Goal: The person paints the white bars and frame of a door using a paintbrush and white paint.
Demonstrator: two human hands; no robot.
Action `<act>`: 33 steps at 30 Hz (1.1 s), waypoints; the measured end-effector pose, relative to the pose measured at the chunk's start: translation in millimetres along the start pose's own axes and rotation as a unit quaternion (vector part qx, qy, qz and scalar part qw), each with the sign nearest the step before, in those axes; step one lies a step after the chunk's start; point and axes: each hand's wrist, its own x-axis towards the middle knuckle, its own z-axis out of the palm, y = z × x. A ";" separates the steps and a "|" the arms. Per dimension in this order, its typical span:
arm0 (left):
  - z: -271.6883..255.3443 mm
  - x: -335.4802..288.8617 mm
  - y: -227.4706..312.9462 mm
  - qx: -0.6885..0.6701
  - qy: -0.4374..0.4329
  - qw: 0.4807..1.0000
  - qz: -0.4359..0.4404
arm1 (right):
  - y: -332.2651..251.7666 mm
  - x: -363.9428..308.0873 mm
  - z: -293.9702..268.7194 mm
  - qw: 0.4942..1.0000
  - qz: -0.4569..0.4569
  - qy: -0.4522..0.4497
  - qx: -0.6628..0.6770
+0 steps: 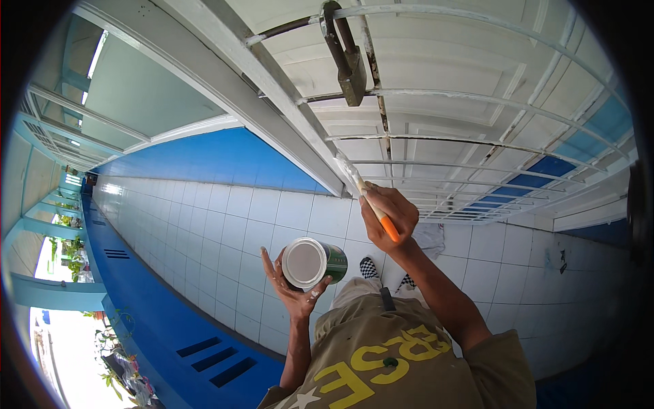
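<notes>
My right hand [390,215] is closed around the handle of a paintbrush [371,198] with an orange end. Its white-coated bristles touch the white metal frame [308,112] of a barred gate. In my left hand [291,290] rests a green paint can [335,264], gripped from the side and below. Pale paint or a pale lid shows at the can's top; I cannot tell which. White smears mark my left fingers. Dark, unpainted patches show on the gate bars [436,138]. An old padlock [352,80] hangs from the upper bars.
Behind the bars stands a white panelled door [436,54]. A blue low wall [157,300] with slots runs along the left, with plants [112,347] beyond it. White tiles [225,238] cover the floor, and a crumpled clear plastic sheet [430,240] lies near my feet.
</notes>
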 end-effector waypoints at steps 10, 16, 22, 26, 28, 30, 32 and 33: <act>2.4 -25.6 -0.3 -0.021 -0.010 1.000 -0.011 | 16.5 -16.2 12.3 1.000 0.002 0.014 -0.005; 16.6 -39.9 11.7 -0.034 -0.004 0.999 -0.028 | -4.2 -16.8 -17.2 0.998 0.001 0.057 0.014; 23.9 -43.1 4.5 -0.039 -0.022 0.999 -0.019 | 26.0 -41.0 -72.5 0.989 0.095 0.106 -0.049; 37.2 -46.1 11.4 -0.032 -0.036 0.999 -0.014 | 31.7 -51.7 -158.3 0.962 0.147 0.166 -0.158; 41.2 -47.4 12.5 -0.022 -0.045 0.999 -0.002 | 27.2 -51.6 -176.0 0.957 0.126 0.172 -0.196; 48.0 -47.0 13.9 -0.014 -0.061 0.998 0.011 | 17.8 -40.3 -168.7 0.963 0.070 0.146 -0.215; 57.3 -45.9 20.2 -0.041 -0.085 0.996 0.012 | 12.9 -34.2 -147.1 0.968 0.010 0.094 -0.232; 63.0 -46.2 26.4 -0.044 -0.091 0.995 0.013 | 19.7 -35.5 -133.4 0.968 -0.022 0.079 -0.236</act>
